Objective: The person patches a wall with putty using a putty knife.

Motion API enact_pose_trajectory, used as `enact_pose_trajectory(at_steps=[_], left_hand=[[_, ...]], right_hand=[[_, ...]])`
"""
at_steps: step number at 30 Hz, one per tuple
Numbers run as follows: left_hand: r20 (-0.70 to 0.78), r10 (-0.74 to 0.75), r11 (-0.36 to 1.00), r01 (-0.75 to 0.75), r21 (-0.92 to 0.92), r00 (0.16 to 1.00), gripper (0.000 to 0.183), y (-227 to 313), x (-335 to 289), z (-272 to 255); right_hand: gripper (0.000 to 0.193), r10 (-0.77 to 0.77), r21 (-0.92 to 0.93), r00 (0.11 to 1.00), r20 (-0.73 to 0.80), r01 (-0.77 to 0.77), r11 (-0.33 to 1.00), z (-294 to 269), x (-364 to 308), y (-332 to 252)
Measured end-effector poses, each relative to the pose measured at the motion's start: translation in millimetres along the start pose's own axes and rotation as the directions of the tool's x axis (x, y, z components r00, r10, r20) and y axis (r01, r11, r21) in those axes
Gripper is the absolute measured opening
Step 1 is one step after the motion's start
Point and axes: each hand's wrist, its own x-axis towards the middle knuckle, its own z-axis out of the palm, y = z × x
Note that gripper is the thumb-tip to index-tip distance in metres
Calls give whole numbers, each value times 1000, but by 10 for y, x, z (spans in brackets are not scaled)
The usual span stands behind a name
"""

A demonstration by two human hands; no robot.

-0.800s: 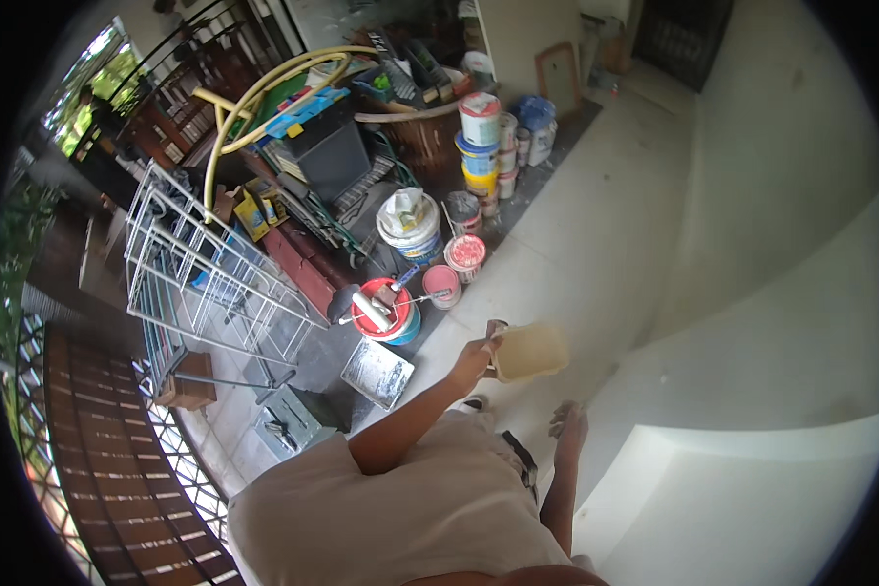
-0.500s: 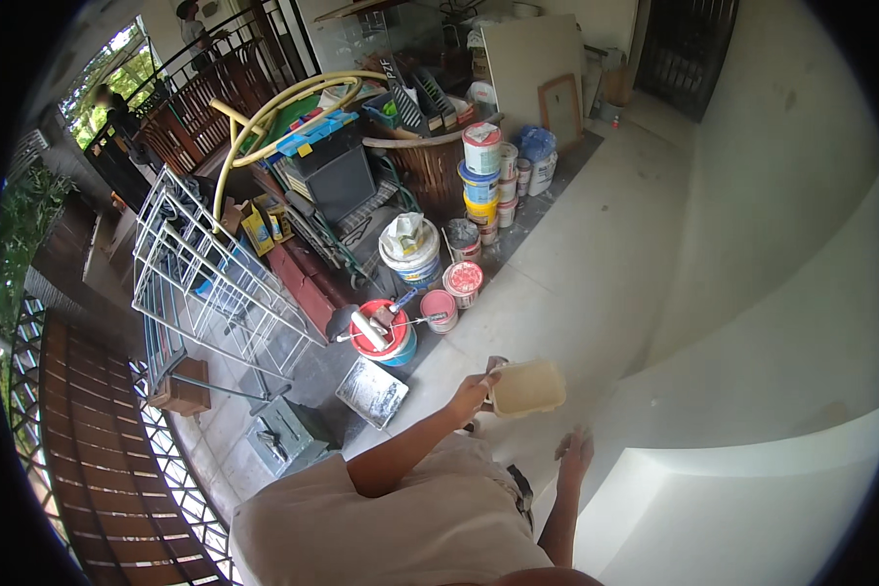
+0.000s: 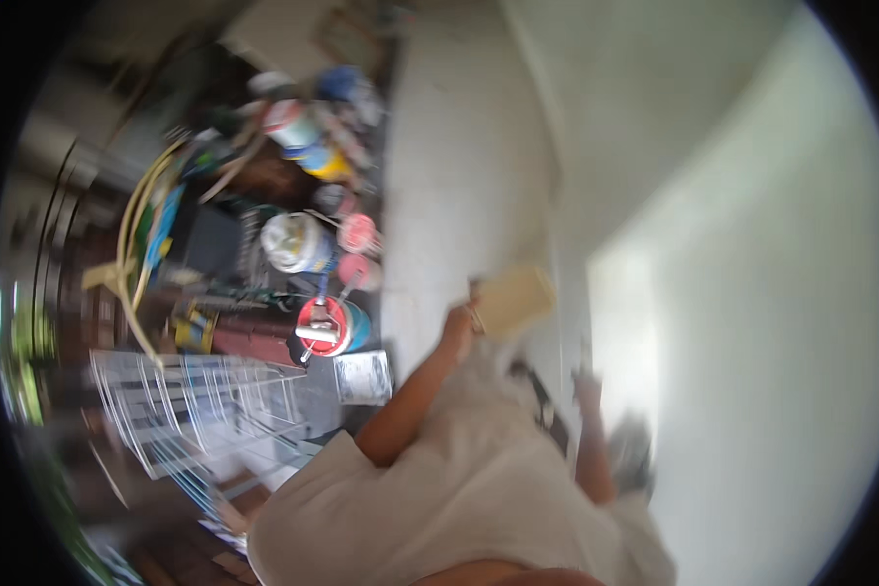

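Observation:
My left hand [image 3: 459, 330] is closed on the near left edge of a shallow, cream-coloured plastic container [image 3: 516, 301]. The container is held out in front of my body, above the pale floor. What lies inside it, if anything, is too blurred to make out. Apart from it, to the right, my right hand [image 3: 586, 384] hangs low near the white wall. Its fingers look stretched out and nothing shows in them, though motion smears them.
To the left stand a bucket [image 3: 322, 327] with a roller and brushes across its red rim, a paint tray [image 3: 363, 378], several paint pails [image 3: 298, 242] and a white wire rack [image 3: 195, 400]. A white wall [image 3: 752, 322] rises on the right.
My view has swung round to the right, so the pails and rack sit further left and the picture is blurred. The container stays in my left hand.

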Motion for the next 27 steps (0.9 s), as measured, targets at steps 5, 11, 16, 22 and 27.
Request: enact_pose_trajectory(at_steps=[5, 11, 16, 22, 27], left_hand=[[391, 104, 990, -58, -127, 915, 42, -968, 343, 1215], [386, -52, 998, 42, 36, 921, 41, -1767, 616, 2165], [342, -80, 994, 49, 96, 936, 43, -2173, 646, 2340], [316, -36, 988, -13, 152, 948, 48, -2143, 821, 2265], [257, -20, 995, -7, 102, 966, 48, -2098, 838, 2254]], right_hand=[[42, 579, 744, 799, 164, -486, 459, 220, -486, 1284], [54, 606, 640, 689, 397, -681, 355, 212, -856, 2248], [55, 664, 592, 612, 428, -746, 306, 458, -859, 2727], [43, 617, 641, 624, 480, -729, 238, 557, -286, 2958], [37, 746, 595, 515, 422, -778, 201, 195, 76, 3039]])
